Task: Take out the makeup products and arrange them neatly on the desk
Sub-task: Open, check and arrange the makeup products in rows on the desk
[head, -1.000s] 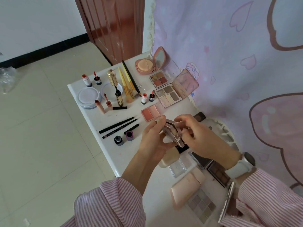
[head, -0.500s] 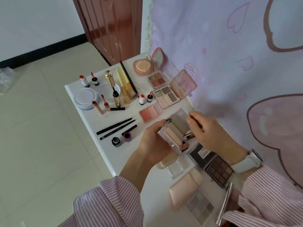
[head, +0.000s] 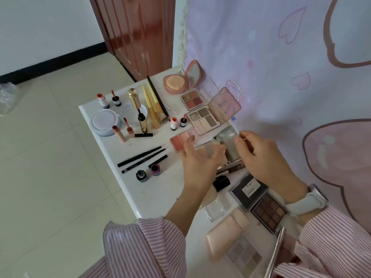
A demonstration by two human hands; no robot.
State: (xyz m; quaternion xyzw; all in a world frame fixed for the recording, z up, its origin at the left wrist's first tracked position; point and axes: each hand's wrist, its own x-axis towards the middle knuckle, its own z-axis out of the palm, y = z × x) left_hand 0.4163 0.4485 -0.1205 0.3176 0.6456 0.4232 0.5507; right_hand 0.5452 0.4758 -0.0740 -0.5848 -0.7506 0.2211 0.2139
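An open mirrored compact (head: 228,144) with a beige pad lies at the right side of the white desk (head: 152,193), next to a pink blush palette (head: 179,140). My left hand (head: 198,161) hovers over its base with fingers spread, blurred. My right hand (head: 263,159) pinches the edge of the mirrored lid between thumb and forefinger. Behind it stand an open eyeshadow palette (head: 204,120) and a pink cushion compact (head: 174,84).
Black pencils (head: 140,157), two small bottles (head: 148,173), brushes (head: 152,105), a gold mascara (head: 138,111) and round white lids (head: 104,121) lie on the left half. Dark palettes (head: 259,201), a clear box (head: 214,209) and a pink case (head: 226,231) crowd the near end. A curtain hangs to the right.
The compact was opened in the air, then came down toward the desk beside the blush palette. My left hand let go of its base and spread its fingers.
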